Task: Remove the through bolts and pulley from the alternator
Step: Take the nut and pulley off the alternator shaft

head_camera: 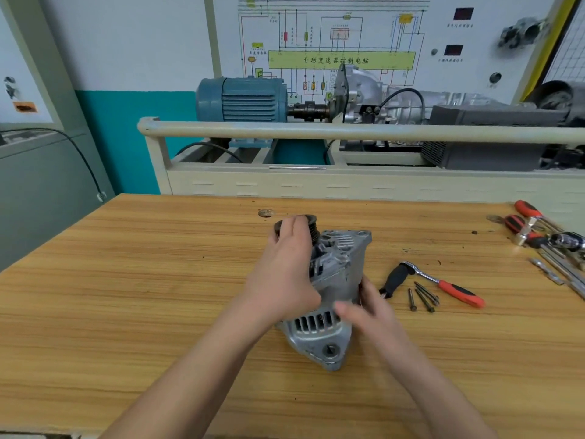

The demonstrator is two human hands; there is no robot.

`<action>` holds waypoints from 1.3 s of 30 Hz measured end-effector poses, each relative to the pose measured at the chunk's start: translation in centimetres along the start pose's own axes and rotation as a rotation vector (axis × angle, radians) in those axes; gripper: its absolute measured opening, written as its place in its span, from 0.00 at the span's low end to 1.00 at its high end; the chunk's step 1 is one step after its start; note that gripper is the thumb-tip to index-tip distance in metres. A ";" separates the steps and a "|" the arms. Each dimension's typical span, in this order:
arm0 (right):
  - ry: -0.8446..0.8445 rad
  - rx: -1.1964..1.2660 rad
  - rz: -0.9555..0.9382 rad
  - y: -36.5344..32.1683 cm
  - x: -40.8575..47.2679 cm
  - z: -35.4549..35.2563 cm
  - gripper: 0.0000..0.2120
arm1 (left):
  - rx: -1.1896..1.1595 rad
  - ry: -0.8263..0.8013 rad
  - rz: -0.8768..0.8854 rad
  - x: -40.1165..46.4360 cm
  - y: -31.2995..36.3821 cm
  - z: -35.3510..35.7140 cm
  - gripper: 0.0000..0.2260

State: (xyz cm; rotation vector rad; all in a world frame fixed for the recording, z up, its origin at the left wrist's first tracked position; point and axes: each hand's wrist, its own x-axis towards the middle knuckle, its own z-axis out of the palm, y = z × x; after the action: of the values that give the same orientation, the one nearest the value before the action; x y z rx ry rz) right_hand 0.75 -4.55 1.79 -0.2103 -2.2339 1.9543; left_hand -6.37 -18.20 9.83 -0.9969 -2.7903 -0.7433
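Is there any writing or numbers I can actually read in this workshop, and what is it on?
"自动变速器控制电脑": on the green bar of the wiring diagram board on the wall.
Small labels across the diagram and under the two dark displays: too small and blurred to read.
Orange tag at the left wall: blurred, unreadable.
Alternator and tools: no readable text.

Automotive training workshop: wooden workbench sitting near, hand tools lying at its far right. Behind it a blue electric motor driving a gearbox on a demo stand, wiring-diagram board hanging on the far wall.
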 end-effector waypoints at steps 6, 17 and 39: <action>0.345 0.551 0.085 -3.9 2.8 -2.2 0.18 | 0.169 0.055 0.116 -2.4 1.8 2.2 0.41; 0.659 0.711 0.061 -2.2 2.1 -0.8 0.05 | -0.180 -0.008 0.146 -5.6 0.5 3.0 0.58; 0.827 0.758 -0.076 -1.6 5.0 1.1 0.09 | -0.850 0.054 -0.279 -0.4 -4.3 3.7 0.27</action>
State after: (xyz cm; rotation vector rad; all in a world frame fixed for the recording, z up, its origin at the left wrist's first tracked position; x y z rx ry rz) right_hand -4.41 -4.71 3.38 -0.6521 -0.9248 1.9925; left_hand -8.40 -19.60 4.67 -0.6142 -2.5780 -2.0494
